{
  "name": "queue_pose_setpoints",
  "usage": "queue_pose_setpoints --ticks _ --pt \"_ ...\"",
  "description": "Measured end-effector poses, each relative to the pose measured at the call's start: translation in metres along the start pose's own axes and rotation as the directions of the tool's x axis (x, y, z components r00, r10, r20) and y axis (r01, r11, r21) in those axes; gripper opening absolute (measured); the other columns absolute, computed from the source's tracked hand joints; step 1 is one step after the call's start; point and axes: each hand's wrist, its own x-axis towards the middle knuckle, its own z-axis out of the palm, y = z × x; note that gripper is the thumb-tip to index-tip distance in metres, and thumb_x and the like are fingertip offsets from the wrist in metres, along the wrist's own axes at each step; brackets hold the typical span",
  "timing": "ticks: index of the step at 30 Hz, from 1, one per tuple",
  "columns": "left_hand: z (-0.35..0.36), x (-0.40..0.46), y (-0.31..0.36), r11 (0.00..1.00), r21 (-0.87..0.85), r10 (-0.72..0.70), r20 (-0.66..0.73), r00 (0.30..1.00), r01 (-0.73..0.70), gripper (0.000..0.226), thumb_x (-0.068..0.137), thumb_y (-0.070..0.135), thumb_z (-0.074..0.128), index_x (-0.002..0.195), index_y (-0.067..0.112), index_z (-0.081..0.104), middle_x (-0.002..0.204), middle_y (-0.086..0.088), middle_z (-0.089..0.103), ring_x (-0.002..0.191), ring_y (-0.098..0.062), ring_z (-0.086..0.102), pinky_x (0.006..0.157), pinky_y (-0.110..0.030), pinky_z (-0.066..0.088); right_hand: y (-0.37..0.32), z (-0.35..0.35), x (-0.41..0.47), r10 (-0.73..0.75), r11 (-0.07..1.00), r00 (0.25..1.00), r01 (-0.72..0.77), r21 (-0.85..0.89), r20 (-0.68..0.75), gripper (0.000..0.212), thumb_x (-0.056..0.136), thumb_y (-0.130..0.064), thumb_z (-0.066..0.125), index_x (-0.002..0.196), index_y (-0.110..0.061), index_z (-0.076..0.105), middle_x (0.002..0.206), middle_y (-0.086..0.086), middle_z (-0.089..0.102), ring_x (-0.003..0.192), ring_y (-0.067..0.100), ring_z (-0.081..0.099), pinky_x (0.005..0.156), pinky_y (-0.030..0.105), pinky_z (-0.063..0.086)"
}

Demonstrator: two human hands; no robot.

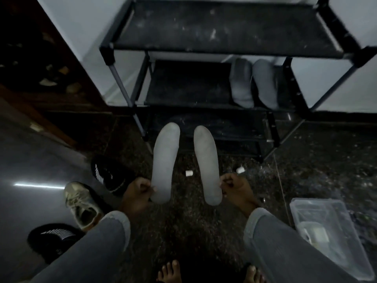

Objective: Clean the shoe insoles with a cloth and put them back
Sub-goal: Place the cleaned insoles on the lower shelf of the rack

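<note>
I hold one grey insole in each hand, side by side and apart, toes pointing away from me toward the shoe rack [126, 99]. My left hand [138, 193] pinches the heel edge of the left insole [164, 162]; my right hand [234, 187] pinches the heel edge of the right insole [207, 164]. Another grey pair [254, 82] sits on the rack's middle shelf. A beige sneaker [82, 203] lies on the floor to my left, a clear plastic tub [326, 237] to my right.

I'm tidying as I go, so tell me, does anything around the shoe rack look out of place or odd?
Yes. Two small white caps lie loose on the floor before the shoe rack. A beige sneaker lies apart from any mate, and no cloth is visible while each hand holds an insole.
</note>
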Motion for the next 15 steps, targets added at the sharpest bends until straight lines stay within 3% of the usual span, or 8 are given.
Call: queue_pose_setpoints --ticks 2,4,8,11,15 --pt "-0.002 -0.006 0.017 0.995 -0.102 0.009 0.012 1.000 -0.007 0.012 0.092 0.005 0.062 0.087 0.011 0.054 0.087 -0.011 0.058 0.083 -0.025 0.059 0.053 -0.025 0.051 -0.023 -0.009 -0.001 -0.045 0.998 0.999 0.045 0.033 0.004 0.028 0.087 0.003 0.062 0.075 -0.022 0.060 0.073 0.006 0.064 0.058 0.001 0.060 0.054 0.023 0.051" --pt "-0.002 -0.010 0.034 0.988 -0.152 0.032 -0.002 0.999 -0.032 0.011 0.092 0.003 0.061 0.090 0.009 0.052 0.090 -0.012 0.056 0.085 -0.024 0.059 0.050 -0.022 0.052 -0.043 -0.017 0.000 -0.084 0.996 0.996 0.083 0.042 0.022 0.024 0.088 0.002 0.062 0.075 -0.018 0.060 0.070 0.003 0.062 0.050 -0.003 0.057 0.047 0.014 0.046" --pt "0.000 -0.011 0.076 0.970 -0.219 0.100 -0.019 0.995 -0.102 0.011 0.093 0.005 0.060 0.101 0.003 0.052 0.093 -0.008 0.058 0.088 -0.021 0.061 0.055 -0.023 0.056 -0.076 -0.031 0.013 -0.134 0.988 0.991 0.135 0.081 -0.019 0.022 0.088 -0.001 0.064 0.074 -0.018 0.060 0.069 -0.001 0.063 0.047 -0.004 0.056 0.044 0.014 0.047" --pt "0.002 0.005 0.106 0.950 -0.285 0.125 -0.044 0.991 -0.132 0.008 0.094 0.008 0.060 0.094 0.011 0.052 0.092 -0.006 0.058 0.089 -0.021 0.060 0.055 -0.021 0.057 -0.100 -0.041 0.031 -0.167 0.976 0.984 0.174 0.127 -0.062 0.022 0.088 0.000 0.063 0.073 -0.015 0.060 0.068 0.002 0.062 0.045 -0.004 0.055 0.045 0.014 0.046" --pt "0.006 0.037 0.150 0.921 -0.370 0.113 -0.049 0.992 -0.123 0.011 0.094 0.009 0.061 0.100 0.008 0.051 0.095 -0.007 0.057 0.088 -0.021 0.061 0.054 -0.021 0.058 -0.128 -0.048 0.063 -0.144 0.958 0.983 0.167 0.232 -0.113 0.003 0.089 0.002 0.061 0.087 0.003 0.061 0.069 0.005 0.059 0.046 -0.003 0.056 0.048 0.014 0.049"
